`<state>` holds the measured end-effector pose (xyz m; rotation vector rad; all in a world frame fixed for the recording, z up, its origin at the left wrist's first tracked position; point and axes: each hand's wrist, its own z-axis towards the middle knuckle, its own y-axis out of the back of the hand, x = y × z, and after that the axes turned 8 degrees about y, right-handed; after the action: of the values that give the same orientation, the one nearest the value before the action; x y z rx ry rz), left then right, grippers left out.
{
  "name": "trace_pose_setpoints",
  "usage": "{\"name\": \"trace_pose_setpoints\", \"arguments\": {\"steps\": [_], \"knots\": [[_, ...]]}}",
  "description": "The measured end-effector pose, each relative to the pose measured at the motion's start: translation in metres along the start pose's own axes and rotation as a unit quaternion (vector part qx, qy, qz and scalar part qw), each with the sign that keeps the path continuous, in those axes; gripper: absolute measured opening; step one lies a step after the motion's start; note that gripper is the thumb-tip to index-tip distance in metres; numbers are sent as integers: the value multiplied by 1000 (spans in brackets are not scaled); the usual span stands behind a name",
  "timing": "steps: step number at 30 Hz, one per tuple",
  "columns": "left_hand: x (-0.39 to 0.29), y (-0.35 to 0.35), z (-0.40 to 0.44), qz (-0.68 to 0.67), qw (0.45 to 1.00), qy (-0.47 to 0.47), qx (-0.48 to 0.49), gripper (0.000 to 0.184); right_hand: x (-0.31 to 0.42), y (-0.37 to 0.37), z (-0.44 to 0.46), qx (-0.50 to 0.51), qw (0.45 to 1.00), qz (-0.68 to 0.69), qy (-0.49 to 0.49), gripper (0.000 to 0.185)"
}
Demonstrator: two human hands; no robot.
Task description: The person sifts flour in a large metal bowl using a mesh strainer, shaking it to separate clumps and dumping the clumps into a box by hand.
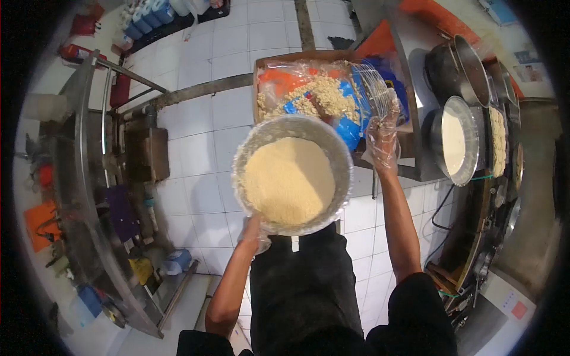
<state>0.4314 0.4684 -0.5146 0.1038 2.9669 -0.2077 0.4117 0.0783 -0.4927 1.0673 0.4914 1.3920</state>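
Note:
A large round metal pot (pixel 347 204) is in front of my body, holding a pale yellow, grainy powder (pixel 288 178). My left hand (pixel 254 234), in a clear plastic glove, grips the near left part of its rim. My right hand (pixel 383 133), also gloved in clear plastic, is closed around the handle of a wire whisk (pixel 369 86). The whisk's wires point away from me over the right side of a cardboard box (pixel 256 89). Inside the box lie pale crumbs (pixel 332 95) and blue and orange plastic wrappers (pixel 347 132). The pot hides the box's near edge.
On the right, a metal bowl (pixel 462 142) with a white content stands beside a dark pot (pixel 454 68) on a counter. A metal table frame (pixel 89 154) runs along the left. Blue bottles (pixel 145 16) stand at the far left on the tiled floor (pixel 196 139).

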Motion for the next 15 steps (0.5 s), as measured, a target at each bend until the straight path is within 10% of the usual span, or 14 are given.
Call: {"name": "trace_pose_setpoints", "arguments": {"steps": [4,8,10,15], "knots": [[38,15,0,325,933,-154,-34,21,-2,3,0,-1,998,50,-30,19],[49,20,-40,292,931,-198,-94,27,-17,3,-15,6,998,39,-50,34],[2,-8,-57,147,989,6,-15,34,-2,22,5,45,997,-12,-68,46],[29,17,-57,119,986,-115,-22,44,5,29,12,-3,972,138,-192,60]]}}
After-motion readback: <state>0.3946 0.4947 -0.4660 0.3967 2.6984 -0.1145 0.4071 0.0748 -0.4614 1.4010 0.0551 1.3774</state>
